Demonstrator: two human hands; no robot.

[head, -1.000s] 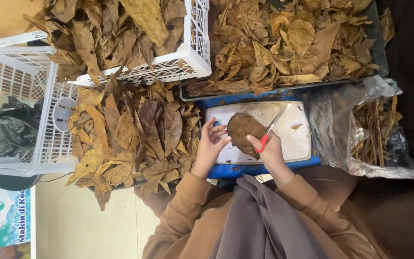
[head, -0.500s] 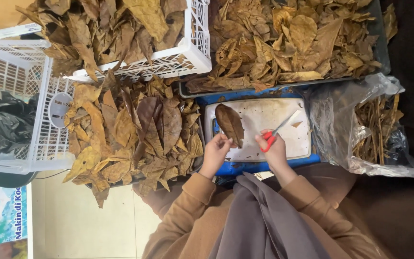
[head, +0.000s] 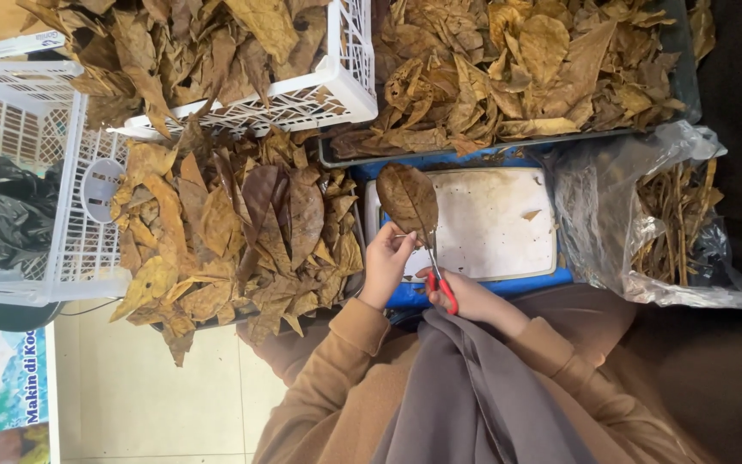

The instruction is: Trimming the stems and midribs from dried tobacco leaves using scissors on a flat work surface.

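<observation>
My left hand (head: 386,262) holds a large dry brown leaf (head: 407,198) by its stem end, over the left edge of a white board (head: 500,228). My right hand (head: 467,298) grips red-handled scissors (head: 436,268). Their blades point up at the base of the leaf, right beside my left fingers. The board lies on a blue tray (head: 491,288) in front of my lap and bears a few leaf crumbs.
A heap of dry leaves (head: 234,232) lies left of the board. A white lattice basket (head: 337,86) and a grey tray (head: 517,69) hold more leaves. A clear plastic bag (head: 672,223) holds stems. Another white basket (head: 70,215) holds a black bag (head: 6,215).
The leaf has moved from the middle of the board to its left edge. My right hand has brought the scissors left to the leaf's base.
</observation>
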